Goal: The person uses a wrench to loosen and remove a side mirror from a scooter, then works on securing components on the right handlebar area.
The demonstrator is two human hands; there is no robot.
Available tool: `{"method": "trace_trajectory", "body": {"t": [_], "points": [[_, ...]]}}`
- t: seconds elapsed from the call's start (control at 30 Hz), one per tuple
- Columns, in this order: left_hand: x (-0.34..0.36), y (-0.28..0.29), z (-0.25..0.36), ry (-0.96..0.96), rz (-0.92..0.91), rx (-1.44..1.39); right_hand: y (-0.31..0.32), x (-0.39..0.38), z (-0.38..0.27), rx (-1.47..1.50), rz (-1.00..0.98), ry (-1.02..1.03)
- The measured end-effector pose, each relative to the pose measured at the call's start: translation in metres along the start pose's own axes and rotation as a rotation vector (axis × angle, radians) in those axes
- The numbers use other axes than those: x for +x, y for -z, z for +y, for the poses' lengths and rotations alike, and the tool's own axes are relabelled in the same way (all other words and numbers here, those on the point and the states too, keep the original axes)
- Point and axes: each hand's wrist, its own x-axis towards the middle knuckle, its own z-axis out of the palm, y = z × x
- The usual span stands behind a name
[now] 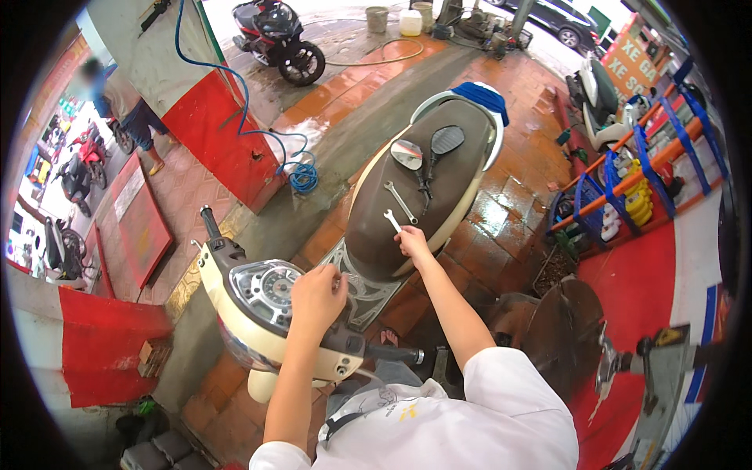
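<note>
My right hand (412, 243) grips a small open-end wrench (393, 221) over the brown seat (368, 249) of a cream scooter. A second wrench (401, 202) lies on the seat beside two detached mirrors with black stems, one (408, 155) showing its glass, the other (447, 139) its dark back. My left hand (319, 294) is curled just right of the round instrument cluster (274, 288) on the handlebar; what its fingers hold, if anything, is hidden.
A blue coiled hose (303, 178) lies by a red-and-white wall panel (219, 125). An orange rack (627, 176) with blue brackets stands right. A person (129, 110) is at the left near parked scooters. A black motorbike (278, 43) stands behind.
</note>
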Motion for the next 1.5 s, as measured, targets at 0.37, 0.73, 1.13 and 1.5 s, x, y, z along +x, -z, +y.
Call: {"method": "trace_trajectory", "body": {"t": [0.37, 0.73, 1.13, 1.5], "points": [[0.019, -0.004, -0.002, 0.224, -0.007, 0.010, -0.009, 0.100, 0.031, -0.673, 0.316, 0.497], [0.025, -0.004, -0.004, 0.207, -0.039, -0.002, 0.029, 0.062, 0.018, -0.597, 0.410, 0.559], [0.021, -0.002, 0.000, 0.175, -0.035, -0.014, 0.060, 0.091, 0.037, 0.102, 0.240, -0.040], [0.011, 0.001, 0.008, 0.089, 0.020, -0.169, 0.060, -0.015, -0.061, 0.006, 0.337, 0.427]]}}
